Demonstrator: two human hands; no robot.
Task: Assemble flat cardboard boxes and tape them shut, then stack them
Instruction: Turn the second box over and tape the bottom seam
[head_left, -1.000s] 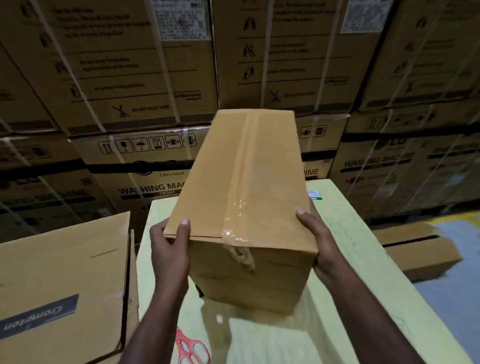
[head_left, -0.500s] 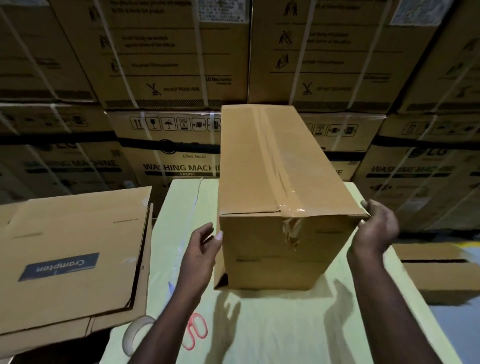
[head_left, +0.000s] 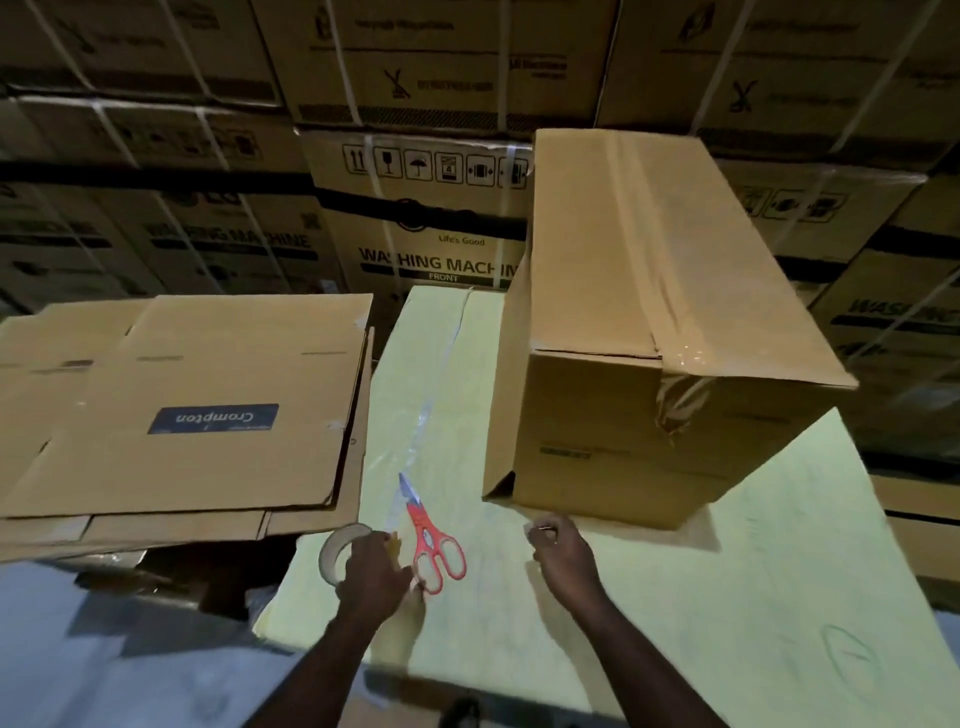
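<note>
**Left grip over the tape roll, right grip curled**

The left grip lies across the tape roll, fingertips at the red scissors; I cannot tell whether it grasps either. The right grip's fingers curl in, holding nothing. Just beyond it the taped box stands on the yellow table, with flat cardboard to the left.
</note>
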